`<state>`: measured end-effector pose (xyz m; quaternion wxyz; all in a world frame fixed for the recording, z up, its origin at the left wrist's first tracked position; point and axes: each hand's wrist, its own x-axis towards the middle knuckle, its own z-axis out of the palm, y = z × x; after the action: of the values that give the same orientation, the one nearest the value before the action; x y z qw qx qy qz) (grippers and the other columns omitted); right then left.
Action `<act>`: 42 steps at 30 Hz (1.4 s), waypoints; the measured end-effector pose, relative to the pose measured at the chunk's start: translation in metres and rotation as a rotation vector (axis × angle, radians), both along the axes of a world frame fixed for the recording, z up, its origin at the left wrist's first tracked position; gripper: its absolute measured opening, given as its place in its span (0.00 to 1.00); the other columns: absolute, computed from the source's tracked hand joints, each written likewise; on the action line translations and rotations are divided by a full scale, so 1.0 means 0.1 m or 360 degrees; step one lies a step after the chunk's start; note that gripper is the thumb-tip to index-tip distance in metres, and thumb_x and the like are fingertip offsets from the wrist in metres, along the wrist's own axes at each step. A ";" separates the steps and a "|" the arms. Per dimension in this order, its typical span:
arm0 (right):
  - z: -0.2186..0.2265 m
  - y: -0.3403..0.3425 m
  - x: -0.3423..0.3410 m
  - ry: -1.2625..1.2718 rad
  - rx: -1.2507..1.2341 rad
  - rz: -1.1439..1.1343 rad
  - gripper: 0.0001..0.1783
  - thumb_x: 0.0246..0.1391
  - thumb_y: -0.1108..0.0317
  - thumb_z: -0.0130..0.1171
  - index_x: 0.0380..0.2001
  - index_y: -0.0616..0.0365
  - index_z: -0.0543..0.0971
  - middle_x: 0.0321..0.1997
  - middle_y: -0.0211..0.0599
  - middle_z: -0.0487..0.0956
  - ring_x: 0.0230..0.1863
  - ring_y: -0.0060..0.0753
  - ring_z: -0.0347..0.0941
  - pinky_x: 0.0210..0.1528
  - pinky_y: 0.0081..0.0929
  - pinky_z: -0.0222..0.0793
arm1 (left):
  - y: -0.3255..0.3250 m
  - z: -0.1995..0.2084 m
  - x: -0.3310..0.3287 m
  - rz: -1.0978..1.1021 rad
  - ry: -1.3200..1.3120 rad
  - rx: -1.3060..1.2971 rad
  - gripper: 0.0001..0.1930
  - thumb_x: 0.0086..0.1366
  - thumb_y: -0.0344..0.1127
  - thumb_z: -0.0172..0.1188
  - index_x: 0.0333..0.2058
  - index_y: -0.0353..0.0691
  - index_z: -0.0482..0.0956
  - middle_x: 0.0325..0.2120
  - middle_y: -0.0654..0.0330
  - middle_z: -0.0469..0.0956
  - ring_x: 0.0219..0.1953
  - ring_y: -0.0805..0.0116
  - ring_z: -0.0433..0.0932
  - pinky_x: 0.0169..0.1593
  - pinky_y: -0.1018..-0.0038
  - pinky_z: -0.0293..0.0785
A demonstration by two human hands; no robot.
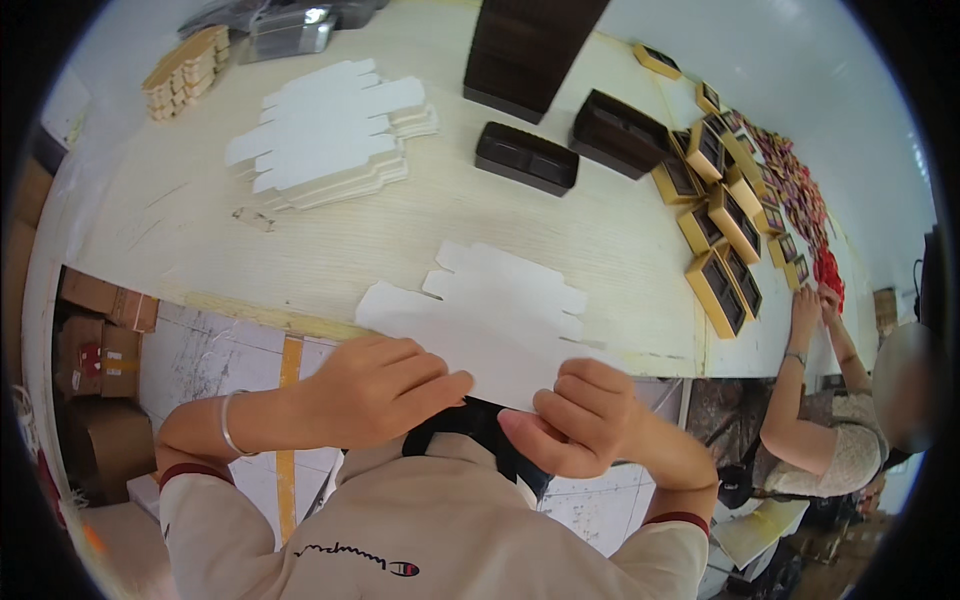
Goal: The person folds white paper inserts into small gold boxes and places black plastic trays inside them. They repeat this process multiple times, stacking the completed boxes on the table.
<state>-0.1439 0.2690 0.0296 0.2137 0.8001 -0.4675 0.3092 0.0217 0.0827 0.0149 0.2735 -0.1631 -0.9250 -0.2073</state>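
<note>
A flat white carton blank [495, 310] with cut flaps lies over the table's near edge in front of me. My left hand [375, 392] is closed with its thumb and curled fingers on the blank's near left edge. On the near right edge, my right hand [585, 415] pinches the same blank between thumb and bent fingers. Farther off to the left sits a stack of similar white blanks [330, 130]. Beyond the held blank stands a dark brown tray insert [526, 160] with two compartments.
More dark inserts [618, 135] and a tall dark stack [530, 50] stand at the back. Gold boxes [735, 222] with dark inserts pile up on the right. A co-worker [830, 430] handles red items at the far right. Cardboard boxes [105, 360] sit below the table's left.
</note>
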 end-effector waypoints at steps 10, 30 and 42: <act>-0.68 0.22 0.10 -0.0060 0.0356 -0.0885 0.20 0.41 0.69 0.61 0.41 0.65 0.77 0.45 0.45 0.73 0.47 0.42 0.70 0.49 0.36 0.68 | 0.10 -0.30 -0.55 0.0152 -0.0343 -0.0121 0.09 0.55 0.37 0.63 0.33 0.42 0.78 0.35 0.62 0.73 0.39 0.61 0.70 0.41 0.69 0.66; -0.40 0.10 -0.11 -0.0802 0.0983 -0.1007 0.05 0.47 0.75 0.60 0.25 0.61 0.73 0.28 0.40 0.72 0.34 0.46 0.71 0.35 0.39 0.68 | 0.03 -0.38 -0.55 0.0277 -0.0582 0.0002 0.05 0.55 0.33 0.63 0.25 0.39 0.77 0.24 0.60 0.69 0.28 0.59 0.70 0.34 0.64 0.67; -0.50 -0.19 0.68 -0.1409 0.1034 -0.0729 0.18 0.54 0.70 0.58 0.46 0.64 0.70 0.40 0.51 0.71 0.34 0.54 0.74 0.31 0.41 0.70 | 0.04 -0.22 -0.39 0.0649 -0.0703 0.0562 0.15 0.58 0.36 0.61 0.42 0.37 0.74 0.32 0.51 0.75 0.29 0.49 0.75 0.32 0.62 0.72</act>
<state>-0.0764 0.2497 -0.0200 -0.1961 0.4983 -0.7436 0.4005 -0.0174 0.0866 -0.0071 0.1265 0.1237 -0.9253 -0.3354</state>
